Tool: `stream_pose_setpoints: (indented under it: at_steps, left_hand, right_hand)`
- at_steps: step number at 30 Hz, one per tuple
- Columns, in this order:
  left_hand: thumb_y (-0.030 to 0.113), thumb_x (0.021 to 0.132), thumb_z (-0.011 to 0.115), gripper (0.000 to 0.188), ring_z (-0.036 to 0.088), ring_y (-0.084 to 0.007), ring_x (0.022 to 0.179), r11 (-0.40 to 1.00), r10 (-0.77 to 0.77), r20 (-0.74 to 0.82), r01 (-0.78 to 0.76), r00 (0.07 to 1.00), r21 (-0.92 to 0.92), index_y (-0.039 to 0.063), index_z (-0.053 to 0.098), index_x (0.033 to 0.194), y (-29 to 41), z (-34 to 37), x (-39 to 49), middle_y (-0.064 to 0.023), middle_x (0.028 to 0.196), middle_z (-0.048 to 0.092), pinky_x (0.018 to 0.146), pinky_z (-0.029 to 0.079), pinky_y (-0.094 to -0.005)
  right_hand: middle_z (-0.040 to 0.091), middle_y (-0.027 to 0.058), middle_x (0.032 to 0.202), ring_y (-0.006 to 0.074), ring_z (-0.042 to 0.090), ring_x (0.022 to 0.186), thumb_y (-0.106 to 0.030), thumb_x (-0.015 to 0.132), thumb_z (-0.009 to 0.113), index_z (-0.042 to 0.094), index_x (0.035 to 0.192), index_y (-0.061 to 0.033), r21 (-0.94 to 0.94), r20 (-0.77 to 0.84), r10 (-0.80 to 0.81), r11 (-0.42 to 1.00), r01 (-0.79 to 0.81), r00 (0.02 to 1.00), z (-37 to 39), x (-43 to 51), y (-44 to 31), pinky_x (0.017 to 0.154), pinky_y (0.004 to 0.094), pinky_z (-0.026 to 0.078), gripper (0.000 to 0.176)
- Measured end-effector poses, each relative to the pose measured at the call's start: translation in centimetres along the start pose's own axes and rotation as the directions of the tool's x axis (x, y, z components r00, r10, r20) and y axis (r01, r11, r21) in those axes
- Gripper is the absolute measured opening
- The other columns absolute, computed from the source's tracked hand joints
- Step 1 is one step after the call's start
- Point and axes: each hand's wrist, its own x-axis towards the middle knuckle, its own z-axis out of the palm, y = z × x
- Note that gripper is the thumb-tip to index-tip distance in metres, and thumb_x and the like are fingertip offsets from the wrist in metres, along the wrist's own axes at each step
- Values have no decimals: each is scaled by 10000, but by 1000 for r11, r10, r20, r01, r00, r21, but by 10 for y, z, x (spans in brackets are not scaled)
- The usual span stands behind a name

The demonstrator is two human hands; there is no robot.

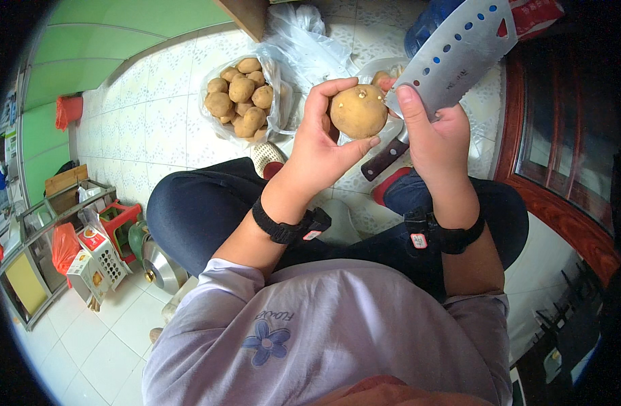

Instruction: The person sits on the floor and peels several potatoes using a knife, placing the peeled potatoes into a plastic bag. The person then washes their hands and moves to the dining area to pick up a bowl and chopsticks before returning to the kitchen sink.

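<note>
My left hand [310, 144] grips a whole, unpeeled potato [359, 114] with small pale sprouts, its thumb below and fingers above and behind. My right hand [440, 134] holds a cleaver [458, 56] by its blade, the thumb flat on the metal near the corner beside the potato. The broad blade has a row of holes and points up and right. Its dark riveted handle [385, 160] hangs down-left below the hands. Behind the potato, partly hidden, lies a plastic bag [389, 65] with something brownish in it.
An open clear plastic bag [280, 91] of several potatoes [241, 90] stands ahead-left on the tiled floor. A blue plastic container [416, 38] is behind the blade. Red-brown wooden framing [511, 137] borders the right. A red stool [118, 215], boxes [89, 271] and a metal lid [163, 266] sit left.
</note>
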Motion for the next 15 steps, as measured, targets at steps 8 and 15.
stream_pose_setpoints:
  at_steps: [8,15]
  left_hand:
    - [-71,693,787,792,496,-220,1224,998,54,65,-56,996,34,42,357,1349,-1,-4,-2,-121,1308,466,1035,427,-361]
    - [-93,695,766,776,499,-218,1228,999,41,15,-41,999,12,56,345,1330,-3,0,-3,-130,1315,481,1030,439,-362]
  right_hand:
    - [709,67,999,130,651,894,-128,952,598,680,1028,23,-229,84,-124,963,140,989,-5,-2,-1,775,267,517,188]
    - [685,121,1067,193,659,1002,-129,973,554,627,1110,31,57,18,-48,997,47,999,-1,-2,4,800,310,574,223]
